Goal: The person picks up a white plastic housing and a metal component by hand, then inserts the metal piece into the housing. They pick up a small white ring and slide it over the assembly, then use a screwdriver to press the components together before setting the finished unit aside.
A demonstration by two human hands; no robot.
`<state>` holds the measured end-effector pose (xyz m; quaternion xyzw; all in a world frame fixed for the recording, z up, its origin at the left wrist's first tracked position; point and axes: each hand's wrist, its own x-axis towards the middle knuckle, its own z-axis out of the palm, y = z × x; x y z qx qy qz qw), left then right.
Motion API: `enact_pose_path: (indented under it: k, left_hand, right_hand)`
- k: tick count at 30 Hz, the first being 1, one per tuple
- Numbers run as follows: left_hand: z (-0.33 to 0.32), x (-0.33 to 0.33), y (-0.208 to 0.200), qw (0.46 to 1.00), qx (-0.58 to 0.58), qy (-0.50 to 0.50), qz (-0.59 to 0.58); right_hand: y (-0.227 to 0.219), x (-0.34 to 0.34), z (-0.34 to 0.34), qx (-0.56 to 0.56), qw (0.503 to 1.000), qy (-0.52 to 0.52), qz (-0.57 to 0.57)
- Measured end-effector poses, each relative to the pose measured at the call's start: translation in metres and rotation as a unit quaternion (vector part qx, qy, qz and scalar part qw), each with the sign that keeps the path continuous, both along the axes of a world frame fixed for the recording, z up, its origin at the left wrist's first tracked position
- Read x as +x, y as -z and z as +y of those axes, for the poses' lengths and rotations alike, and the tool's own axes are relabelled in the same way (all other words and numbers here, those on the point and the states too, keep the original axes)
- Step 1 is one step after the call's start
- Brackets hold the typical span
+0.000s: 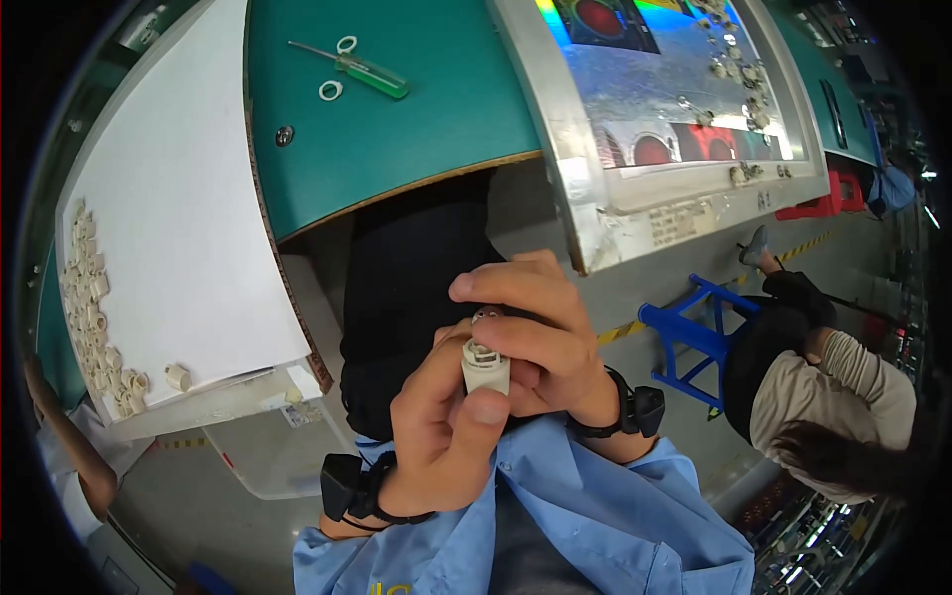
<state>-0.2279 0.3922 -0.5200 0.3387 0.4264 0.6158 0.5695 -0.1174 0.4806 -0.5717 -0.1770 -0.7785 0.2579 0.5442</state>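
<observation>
My left hand point(433, 421) is closed around a small off-white cylindrical plastic part point(487, 375), thumb pressed on its side. The part's stepped, open-looking upper end points away from me. My right hand point(551, 322) is closed over that end, its fingertips touching the part's rim. Between the right fingers shows a small shiny round piece point(486, 314), partly hidden. Both hands are held above my lap, in front of the green table point(397, 149).
A green-handled screwdriver point(372, 74), white rings point(330, 90) and a round metal piece point(285, 136) lie on the table. The white board at left bears several off-white parts point(89, 288); the framed tray point(684, 223) at right bears small pieces. A person sits beside a blue stool point(694, 332).
</observation>
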Motion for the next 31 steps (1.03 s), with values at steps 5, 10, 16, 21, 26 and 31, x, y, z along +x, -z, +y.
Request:
enact_pose_path:
  k: [5,10,16,21,26,31]
  left_hand:
    - [-0.009,0.006,-0.024,1.0,-0.004,0.016,-0.011]
    - [-0.011,-0.018,-0.08,0.987,0.031,0.049,0.147]
    - [0.054,-0.101,-0.168,0.862,0.105,-0.005,0.496]
    - [0.2,-0.189,-0.182,0.772,0.105,-0.097,0.619]
    - [0.362,-0.239,-0.142,0.73,0.066,-0.081,0.675]
    - [0.468,-0.251,-0.101,0.741,0.027,-0.086,0.665]
  right_hand:
    - [-0.021,0.018,-0.011,0.009,1.0,-0.012,-0.011]
    - [-0.079,0.032,-0.015,0.076,0.995,-0.018,-0.056]
    - [-0.163,0.09,0.023,0.077,0.977,0.039,-0.197]
    - [-0.191,0.148,0.102,-0.005,0.921,0.226,-0.316]
    - [-0.179,0.183,0.178,-0.034,0.857,0.295,-0.422]
    - [-0.168,0.184,0.211,-0.09,0.84,0.279,-0.457]
